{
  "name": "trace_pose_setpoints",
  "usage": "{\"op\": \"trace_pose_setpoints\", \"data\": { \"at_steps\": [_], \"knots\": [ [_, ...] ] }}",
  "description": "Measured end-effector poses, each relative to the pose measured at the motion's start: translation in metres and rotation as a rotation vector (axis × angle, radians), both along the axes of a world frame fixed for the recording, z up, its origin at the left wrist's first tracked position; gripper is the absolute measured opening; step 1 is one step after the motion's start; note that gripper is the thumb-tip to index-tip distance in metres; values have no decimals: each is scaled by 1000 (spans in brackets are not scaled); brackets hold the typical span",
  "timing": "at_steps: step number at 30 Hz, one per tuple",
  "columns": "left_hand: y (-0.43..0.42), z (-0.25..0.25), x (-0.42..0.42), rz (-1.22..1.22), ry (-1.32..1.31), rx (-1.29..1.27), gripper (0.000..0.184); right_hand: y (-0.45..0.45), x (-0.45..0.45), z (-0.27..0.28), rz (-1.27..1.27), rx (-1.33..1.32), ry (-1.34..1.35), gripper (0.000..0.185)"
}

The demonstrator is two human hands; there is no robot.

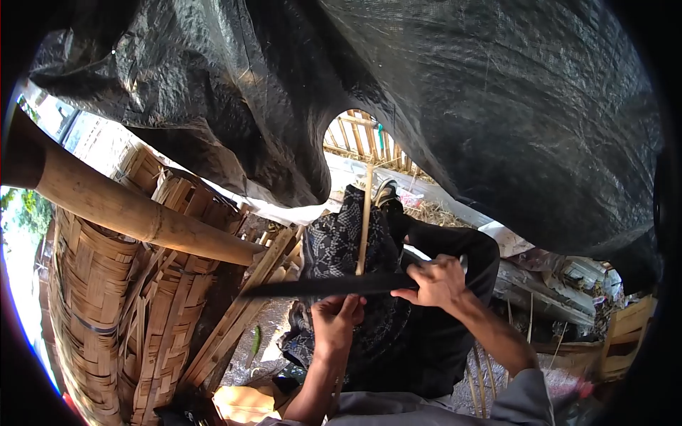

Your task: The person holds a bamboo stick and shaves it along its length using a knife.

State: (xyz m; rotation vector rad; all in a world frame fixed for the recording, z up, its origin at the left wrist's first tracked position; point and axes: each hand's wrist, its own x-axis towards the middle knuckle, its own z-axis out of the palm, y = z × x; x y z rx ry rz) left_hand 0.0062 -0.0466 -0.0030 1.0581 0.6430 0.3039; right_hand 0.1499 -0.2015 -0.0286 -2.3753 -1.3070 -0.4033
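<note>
My right hand (435, 282) is closed around the handle end of a long dark machete (312, 286), whose blade points left across my lap. A thin bamboo strip (365, 227) runs from near my foot towards my body and passes at the blade. Just below the blade, my left hand (334, 323) is closed in a pinch on the strip. The blade hides part of the strip, so I cannot tell whether its edge touches it. Beneath both hands, a black-and-white patterned cloth (330, 245) covers part of my lap.
A thick bamboo pole (149, 220) slants in from the left, beside woven bamboo panels (92, 284). Split bamboo pieces (238, 309) lean near my left side. A dark plastic sheet (511, 106) hangs low in front. Wooden boards (547, 295) and debris lie at right.
</note>
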Motion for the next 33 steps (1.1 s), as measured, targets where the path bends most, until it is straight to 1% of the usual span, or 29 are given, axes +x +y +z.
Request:
{"op": "trace_pose_setpoints", "data": {
  "at_steps": [1,2,3,4,5,6,7,8,10,11,12,14,15,16,18,19,20,22,23,24,25,26,27,28,30,31,32,33],
  "knots": [
    [-2,3,1,-8,-70,-17,15,-3,9,-1,25,-15,-93,56],
    [0,4,3,-8,-70,-17,15,-4,19,-1,52,-35,-188,56],
    [0,4,6,-22,-5,6,15,-2,30,-6,-64,7,-144,56],
    [-1,5,9,-33,65,23,14,7,31,-12,-76,128,-113,55],
    [1,6,15,4,23,-17,15,7,23,-11,-88,66,-92,54],
    [4,7,14,-13,24,-38,16,8,13,-1,-102,6,-77,53],
    [2,10,12,-10,21,-72,16,5,6,2,-53,-14,-30,52],
    [1,12,9,-8,21,-104,16,3,4,-3,36,41,-19,53],
    [-1,7,5,-21,22,-89,16,0,18,-2,120,88,-264,54],
    [-3,5,3,-36,25,-81,16,1,27,7,51,8,-236,56],
    [-4,5,1,-36,30,-89,16,4,35,2,-130,-24,-131,54],
    [-2,7,1,-39,44,-100,16,14,47,0,-313,132,-42,49],
    [-1,9,3,-36,35,-104,16,12,46,9,-207,178,-49,45],
    [0,9,5,-39,17,-110,16,7,40,12,-123,143,56,47],
    [-1,6,7,-35,-3,-129,16,2,23,27,37,-54,-110,50],
    [0,2,6,-42,-12,-99,16,3,20,25,74,-51,-186,53],
    [0,-1,5,-51,-20,-69,16,3,23,24,74,-59,-185,53],
    [-5,7,4,-22,11,-68,15,3,32,21,-73,-83,-104,53],
    [-6,8,4,-1,33,-45,15,6,42,12,-231,-84,-42,51],
    [-7,9,5,26,55,-23,15,12,45,32,-382,-96,132,43],
    [-7,7,5,32,50,-23,15,12,53,27,-422,-55,91,44],
    [-6,2,6,-25,34,21,15,10,61,20,-463,-11,50,45],
    [-6,1,6,-83,20,63,15,7,61,18,-464,39,117,46],
    [-4,2,5,-81,14,59,15,3,60,12,-463,36,110,46],
    [-3,6,6,-148,-21,50,18,-8,56,-1,-502,155,162,46],
    [-3,7,5,-163,-28,67,22,-12,51,0,-527,158,255,48],
    [-4,9,2,-161,-32,65,22,-19,48,-8,-526,157,250,48],
    [-5,12,-1,-154,-48,26,24,-30,48,-23,-573,178,446,51]
  ]
}}
